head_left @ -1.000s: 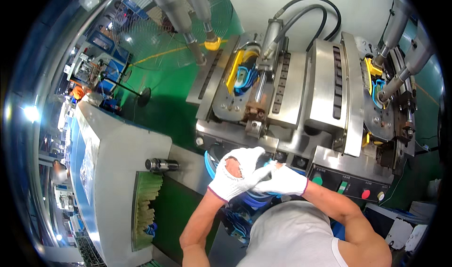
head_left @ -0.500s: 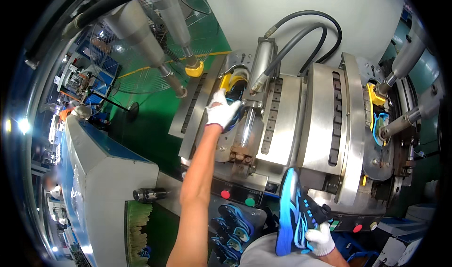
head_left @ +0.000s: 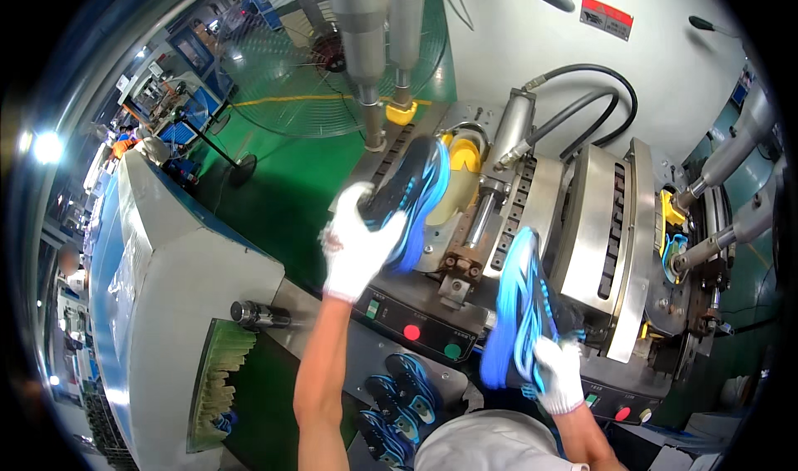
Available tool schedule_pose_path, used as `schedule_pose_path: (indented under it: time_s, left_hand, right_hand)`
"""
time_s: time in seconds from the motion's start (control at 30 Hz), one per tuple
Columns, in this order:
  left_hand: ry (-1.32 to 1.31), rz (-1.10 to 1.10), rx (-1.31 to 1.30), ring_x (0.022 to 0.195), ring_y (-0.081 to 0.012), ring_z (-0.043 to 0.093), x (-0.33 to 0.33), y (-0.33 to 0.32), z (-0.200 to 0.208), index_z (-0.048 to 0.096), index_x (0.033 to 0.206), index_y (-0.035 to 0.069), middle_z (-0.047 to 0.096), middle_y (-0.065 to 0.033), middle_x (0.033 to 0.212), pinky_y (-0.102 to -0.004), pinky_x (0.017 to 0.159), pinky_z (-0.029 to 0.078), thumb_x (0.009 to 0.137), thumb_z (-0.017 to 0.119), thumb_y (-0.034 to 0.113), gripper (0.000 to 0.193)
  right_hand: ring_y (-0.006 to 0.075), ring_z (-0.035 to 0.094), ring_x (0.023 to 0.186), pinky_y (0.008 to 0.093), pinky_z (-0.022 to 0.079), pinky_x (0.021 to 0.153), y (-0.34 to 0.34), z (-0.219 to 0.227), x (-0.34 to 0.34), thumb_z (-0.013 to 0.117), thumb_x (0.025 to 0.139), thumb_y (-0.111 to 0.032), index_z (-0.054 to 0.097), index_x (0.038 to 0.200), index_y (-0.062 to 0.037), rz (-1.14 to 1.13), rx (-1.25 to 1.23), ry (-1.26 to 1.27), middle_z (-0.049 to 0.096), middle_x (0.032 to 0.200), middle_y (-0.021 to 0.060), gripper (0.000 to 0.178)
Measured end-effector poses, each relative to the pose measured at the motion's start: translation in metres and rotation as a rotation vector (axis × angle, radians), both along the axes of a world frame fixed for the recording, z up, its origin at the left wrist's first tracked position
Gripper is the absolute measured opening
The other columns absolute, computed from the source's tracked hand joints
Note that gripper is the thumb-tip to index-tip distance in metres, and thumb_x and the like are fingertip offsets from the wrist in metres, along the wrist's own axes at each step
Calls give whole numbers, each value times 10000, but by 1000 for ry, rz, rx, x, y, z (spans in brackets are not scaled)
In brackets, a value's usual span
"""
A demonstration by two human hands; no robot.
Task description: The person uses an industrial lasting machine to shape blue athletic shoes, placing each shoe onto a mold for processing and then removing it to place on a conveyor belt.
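Note:
My left hand [head_left: 359, 242], in a white glove, grips a black and blue sports shoe [head_left: 424, 192] by its heel end. This shoe is tilted in the air in front of the machine's left station, clear of the yellow pad [head_left: 465, 157] there. In my white-gloved right hand [head_left: 559, 377] is a second blue and black sports shoe [head_left: 519, 321], toe pointing up, held near its heel in front of the machine's middle. The fingers of both hands are partly hidden by the shoes.
Several more shoes [head_left: 405, 404] lie on a grey shelf below the control panel [head_left: 416, 325]. Steel pressing blocks [head_left: 590, 230] and a cylinder with black hoses [head_left: 511, 130] fill the machine's middle. Metal rods [head_left: 366, 72] hang at the left; a brush strip [head_left: 218, 379] stands lower left.
My left hand has lifted a shoe off the left station and brought it nearer, uncovering the yellow pad. The right hand's shoe has risen slightly. The whole view has shifted.

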State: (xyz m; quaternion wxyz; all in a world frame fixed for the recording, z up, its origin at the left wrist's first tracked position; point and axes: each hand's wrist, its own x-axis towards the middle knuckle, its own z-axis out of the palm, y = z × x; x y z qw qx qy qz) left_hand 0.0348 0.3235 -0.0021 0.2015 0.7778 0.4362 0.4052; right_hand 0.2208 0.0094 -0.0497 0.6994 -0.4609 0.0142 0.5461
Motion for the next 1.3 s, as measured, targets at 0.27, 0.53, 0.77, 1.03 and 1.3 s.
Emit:
schedule_pose_path:
  time_s: [0.27, 0.53, 0.77, 1.03, 1.3]
  left_hand:
    - [62, 585, -484, 973, -222, 686, -210, -184, -50, 600, 1223, 12, 698, -134, 1044, -365, 918, 534, 741, 845, 145, 557]
    - [404, 1156, -627, 1019, -321, 715, -330, -369, -165, 654, 1220, 29, 720, -199, 1148, -426, 926, 563, 762, 864, 311, 577]
    - [29, 1434, -917, 1126, -310, 684, -287, -429, -224, 614, 1305, 0, 706, -190, 1222, -413, 1024, 510, 807, 827, 207, 580]
    - [-244, 1416, -912, 1195, -311, 667, -272, -465, -322, 469, 1474, 113, 705, -130, 1276, -399, 1069, 476, 730, 892, 326, 883]
    - [-250, 1454, -993, 1038, -322, 714, -274, -501, -293, 431, 1446, 114, 743, -147, 1099, -439, 990, 524, 738, 819, 307, 830]
  right_hand:
    - [250, 703, 722, 427, 586, 564, 323, -22, -3, 729, 839, 19, 631, 1025, -131, 149, 238, -72, 708, 930, 66, 259]
    - [355, 700, 1087, 426, 552, 931, 461, -151, 37, 651, 816, -159, 738, 1110, -49, 153, -636, -1551, 708, 1220, 221, 325]
    - [354, 708, 947, 465, 545, 788, 482, -171, 89, 576, 900, -303, 774, 968, -79, 736, -623, -1964, 741, 1077, 173, 306]
    - [249, 656, 976, 405, 533, 850, 530, -188, 228, 709, 925, -368, 675, 1198, -93, 602, -379, -900, 696, 1134, 86, 389]
    - [283, 393, 1487, 400, 303, 1222, 208, -42, -75, 602, 1050, -317, 314, 1588, 18, 518, 288, -1584, 378, 1620, 219, 696]
